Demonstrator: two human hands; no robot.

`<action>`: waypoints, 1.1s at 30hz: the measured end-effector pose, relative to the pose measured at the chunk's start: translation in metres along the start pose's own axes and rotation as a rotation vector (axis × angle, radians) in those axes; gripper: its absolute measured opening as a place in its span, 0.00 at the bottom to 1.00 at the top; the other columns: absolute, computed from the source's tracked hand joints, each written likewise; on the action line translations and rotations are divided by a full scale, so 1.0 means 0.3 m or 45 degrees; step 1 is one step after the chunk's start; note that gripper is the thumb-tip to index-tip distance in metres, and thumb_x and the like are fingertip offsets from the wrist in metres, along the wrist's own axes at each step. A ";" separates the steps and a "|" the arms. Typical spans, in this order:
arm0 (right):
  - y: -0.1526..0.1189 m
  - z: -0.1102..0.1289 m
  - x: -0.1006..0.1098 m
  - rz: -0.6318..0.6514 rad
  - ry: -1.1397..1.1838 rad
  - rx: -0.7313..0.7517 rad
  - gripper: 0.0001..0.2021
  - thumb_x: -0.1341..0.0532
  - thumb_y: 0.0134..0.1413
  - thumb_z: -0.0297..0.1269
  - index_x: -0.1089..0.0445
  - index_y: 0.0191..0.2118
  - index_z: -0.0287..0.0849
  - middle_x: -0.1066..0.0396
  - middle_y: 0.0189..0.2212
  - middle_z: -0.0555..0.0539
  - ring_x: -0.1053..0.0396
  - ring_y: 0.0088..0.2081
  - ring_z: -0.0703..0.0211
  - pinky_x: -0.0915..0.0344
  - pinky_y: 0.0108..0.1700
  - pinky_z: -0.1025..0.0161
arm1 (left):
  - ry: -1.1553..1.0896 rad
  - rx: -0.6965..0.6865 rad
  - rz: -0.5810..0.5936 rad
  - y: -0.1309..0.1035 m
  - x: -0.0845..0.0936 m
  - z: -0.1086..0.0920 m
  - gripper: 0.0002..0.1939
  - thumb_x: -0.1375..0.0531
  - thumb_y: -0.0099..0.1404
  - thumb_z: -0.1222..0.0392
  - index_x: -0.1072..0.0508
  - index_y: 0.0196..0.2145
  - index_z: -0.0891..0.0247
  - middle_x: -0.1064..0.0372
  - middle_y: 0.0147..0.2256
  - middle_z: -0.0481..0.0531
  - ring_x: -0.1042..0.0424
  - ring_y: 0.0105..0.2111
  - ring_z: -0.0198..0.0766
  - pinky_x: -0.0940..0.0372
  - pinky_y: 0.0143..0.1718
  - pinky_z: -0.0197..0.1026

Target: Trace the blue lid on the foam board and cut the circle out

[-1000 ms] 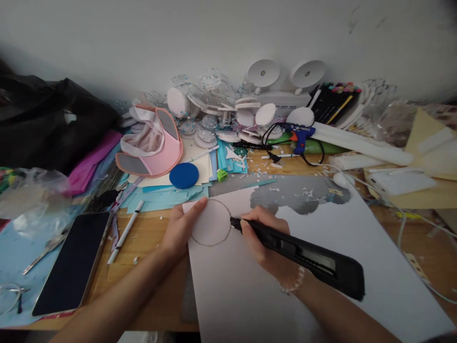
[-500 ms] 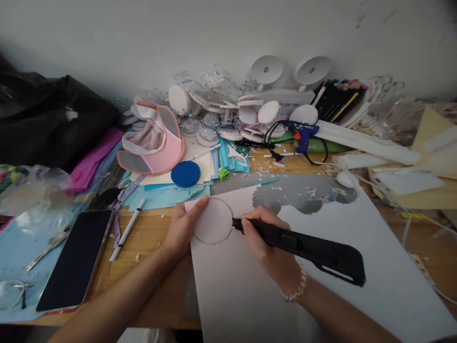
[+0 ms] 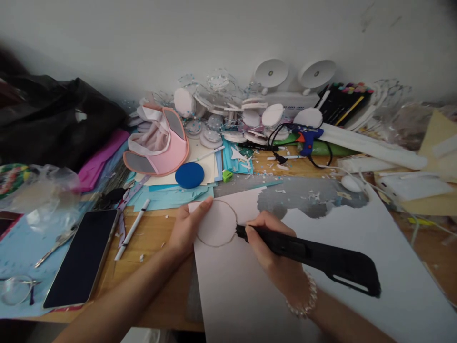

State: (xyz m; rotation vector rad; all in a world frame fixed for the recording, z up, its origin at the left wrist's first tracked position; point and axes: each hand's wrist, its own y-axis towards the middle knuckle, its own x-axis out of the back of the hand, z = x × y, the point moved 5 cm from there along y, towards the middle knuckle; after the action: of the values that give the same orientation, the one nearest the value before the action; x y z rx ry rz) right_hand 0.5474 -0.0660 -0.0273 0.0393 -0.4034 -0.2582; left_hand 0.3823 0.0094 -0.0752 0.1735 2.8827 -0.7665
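A large white sheet [image 3: 228, 290], which looks like foam board, lies in front of me with a dark-edged circle [image 3: 217, 223] at its upper left corner. My left hand [image 3: 187, 226] grips the sheet's left edge, thumb on top by the circle; its other fingers are mostly hidden. In my right hand [image 3: 273, 255] is a black utility knife [image 3: 321, 257], gripped near its front end. The knife's tip touches the right side of the circle's outline; the blade is too small to make out clearly. The sheet's far edge is cut in scallops over a grey mat [image 3: 296, 190].
A blue disc [image 3: 189, 175], a pink visor cap [image 3: 160, 147] and a blue glue gun [image 3: 310, 142] lie behind the sheet. On the left are a phone [image 3: 82, 257], a white marker [image 3: 133, 229] and scissors [image 3: 55, 247]. White discs [image 3: 273, 115] crowd the wall side.
The knife tip has slid slightly down along the circle's right side. My left hand keeps its hold. The whole view has shifted a little.
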 end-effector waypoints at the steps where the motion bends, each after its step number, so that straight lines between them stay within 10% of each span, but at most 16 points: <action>1: 0.002 -0.001 0.001 0.020 -0.001 -0.009 0.09 0.42 0.54 0.36 0.38 0.24 0.43 0.40 0.19 0.55 0.41 0.23 0.65 0.44 0.27 0.68 | 0.021 -0.024 0.003 0.001 0.001 -0.003 0.22 0.34 0.52 0.43 0.32 0.21 0.66 0.33 0.20 0.50 0.35 0.17 0.32 0.42 0.17 0.32; 8: 0.026 -0.034 -0.006 0.498 0.055 0.050 0.06 0.40 0.50 0.32 0.38 0.35 0.44 0.36 0.22 0.56 0.41 0.22 0.67 0.45 0.24 0.70 | 0.156 -0.211 0.025 0.005 0.003 -0.028 0.20 0.36 0.55 0.44 0.33 0.23 0.64 0.39 0.18 0.44 0.40 0.17 0.29 0.47 0.19 0.32; 16: 0.004 -0.049 -0.026 0.291 -0.261 0.470 0.02 0.40 0.50 0.32 0.36 0.31 0.44 0.35 0.21 0.55 0.39 0.21 0.66 0.42 0.26 0.68 | 0.193 -0.212 0.008 0.008 0.004 -0.025 0.20 0.36 0.54 0.43 0.33 0.23 0.64 0.40 0.19 0.44 0.41 0.18 0.29 0.47 0.20 0.32; 33: -0.007 -0.038 -0.026 0.271 -0.278 0.498 0.05 0.42 0.52 0.33 0.39 0.28 0.45 0.38 0.19 0.55 0.41 0.20 0.66 0.43 0.24 0.68 | 0.118 -0.144 0.003 0.011 0.004 -0.013 0.21 0.35 0.54 0.43 0.33 0.23 0.64 0.37 0.20 0.46 0.38 0.18 0.31 0.46 0.19 0.32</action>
State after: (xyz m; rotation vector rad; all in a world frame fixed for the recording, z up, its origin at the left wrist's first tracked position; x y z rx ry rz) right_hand 0.5446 -0.0663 -0.0409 0.3525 -0.6665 0.0307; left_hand 0.3811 0.0143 -0.0738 0.2037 3.0022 -0.6086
